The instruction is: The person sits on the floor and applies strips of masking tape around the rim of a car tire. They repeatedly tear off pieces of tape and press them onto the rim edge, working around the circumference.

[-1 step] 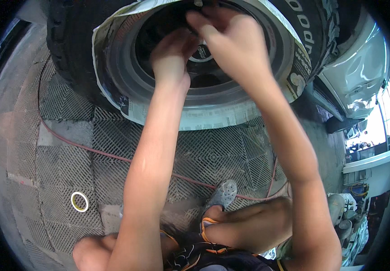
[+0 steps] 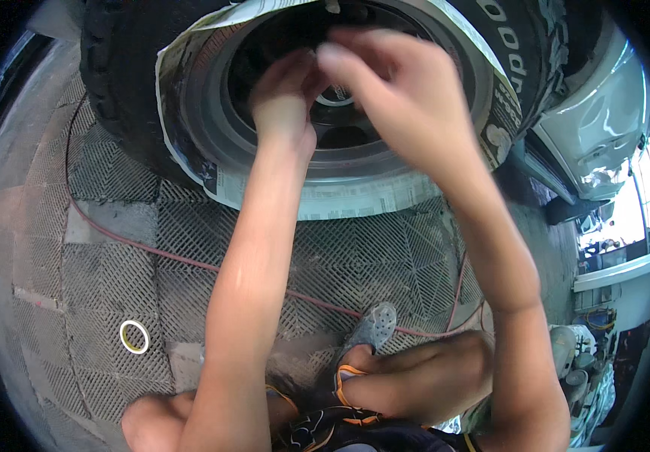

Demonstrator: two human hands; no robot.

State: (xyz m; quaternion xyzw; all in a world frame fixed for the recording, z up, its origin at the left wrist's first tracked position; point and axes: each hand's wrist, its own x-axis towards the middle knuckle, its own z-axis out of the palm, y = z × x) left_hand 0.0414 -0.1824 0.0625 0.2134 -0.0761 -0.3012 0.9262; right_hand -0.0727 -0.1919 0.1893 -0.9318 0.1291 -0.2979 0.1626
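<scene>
A large wheel stands in front of me at the top of the head view, with a black knobbly tyre point(image 2: 125, 105) around a grey rim point(image 2: 215, 124). Printed paper point(image 2: 340, 207) is fitted in a ring between tyre and rim. My left hand point(image 2: 286, 94) is in front of the dark wheel centre, left of the round centre cap point(image 2: 335, 96); its fingers are bent and blurred. Close by, my right hand point(image 2: 408, 87) is over the cap's right side, thumb and fingers pointing left, smeared by motion. Whatever either hand may hold cannot be made out.
A roll of tape point(image 2: 135, 337) lies on the grey grid floor tiles point(image 2: 106, 301) at left. A thin red hose point(image 2: 182, 258) runs across the floor below the wheel. My shoe point(image 2: 376, 325) is near it. A pale vehicle body point(image 2: 588, 120) stands at right, above several stored items point(image 2: 577, 369).
My right hand has shifted a little right and down, away from the upper wheel centre. The left hand stays almost in place.
</scene>
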